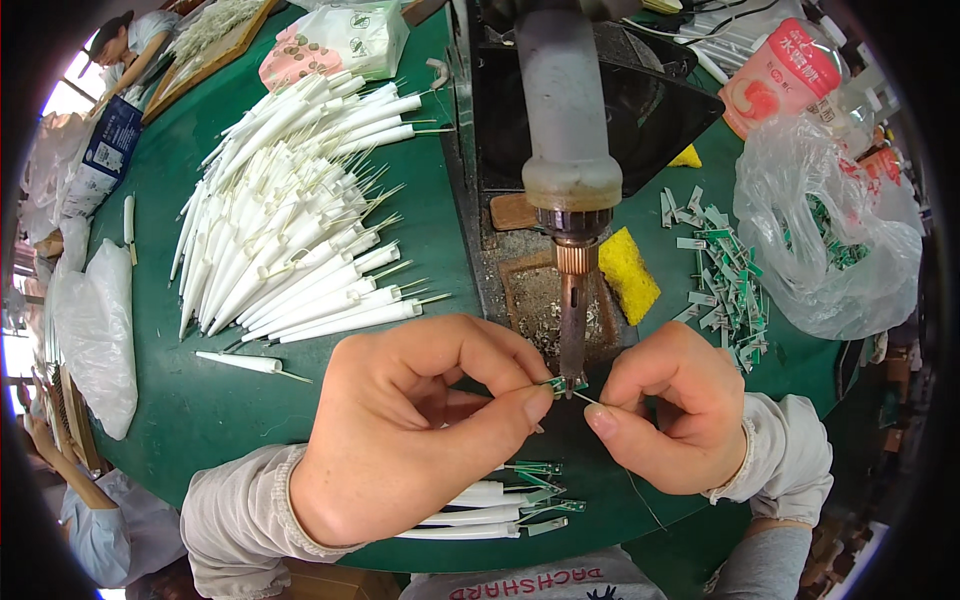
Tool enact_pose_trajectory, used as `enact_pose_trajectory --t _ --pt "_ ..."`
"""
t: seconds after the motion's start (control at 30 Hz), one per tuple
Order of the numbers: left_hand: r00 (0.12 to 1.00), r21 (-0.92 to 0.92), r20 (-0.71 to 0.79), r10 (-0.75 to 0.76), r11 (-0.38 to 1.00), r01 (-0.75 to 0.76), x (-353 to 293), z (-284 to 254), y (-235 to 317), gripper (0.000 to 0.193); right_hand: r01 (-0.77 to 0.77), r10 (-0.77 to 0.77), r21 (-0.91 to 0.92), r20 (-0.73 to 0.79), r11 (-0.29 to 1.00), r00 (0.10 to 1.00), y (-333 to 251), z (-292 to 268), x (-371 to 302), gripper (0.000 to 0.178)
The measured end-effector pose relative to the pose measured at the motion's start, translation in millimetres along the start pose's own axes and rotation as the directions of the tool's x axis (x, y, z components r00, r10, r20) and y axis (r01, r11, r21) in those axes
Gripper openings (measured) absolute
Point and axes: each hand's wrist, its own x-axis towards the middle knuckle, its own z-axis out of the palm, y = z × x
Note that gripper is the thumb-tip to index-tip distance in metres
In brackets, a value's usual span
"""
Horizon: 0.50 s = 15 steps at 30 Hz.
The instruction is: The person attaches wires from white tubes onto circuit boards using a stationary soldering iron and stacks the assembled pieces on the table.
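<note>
My left hand (415,430) is closed, with a small green circuit board (556,384) pinched between thumb and forefinger. The board sits right at the downward tip of a mounted soldering iron (572,300). My right hand (680,410) pinches a thin solder wire (643,494), its end reaching toward the iron tip and its tail hanging below the palm. Whether wire and board touch is too small to tell. Below my left hand lie several white tapered tubes (470,517) with green boards at their ends. Anything else in the left palm is hidden.
A large pile of white tapered tubes (270,220) with wire leads covers the left. Loose green boards (725,285) lie at right beside a clear plastic bag (830,230). A yellow sponge (630,275) sits behind the iron tip. People (135,45) work at far left.
</note>
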Motion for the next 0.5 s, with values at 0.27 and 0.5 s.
enact_pose_trajectory --t 0.27,0.5 --pt "0.998 -0.062 -0.014 -0.063 0.996 0.062 -1 -1 4 0.006 -0.049 0.049 0.047 -0.008 0.998 0.999 0 2 -1 0.014" --pt "0.995 -0.031 0.002 -0.1 0.994 0.1 1 -1 0 0.006 -0.2 0.2 0.067 0.008 0.978 0.98 -9 -9 -2 0.013"
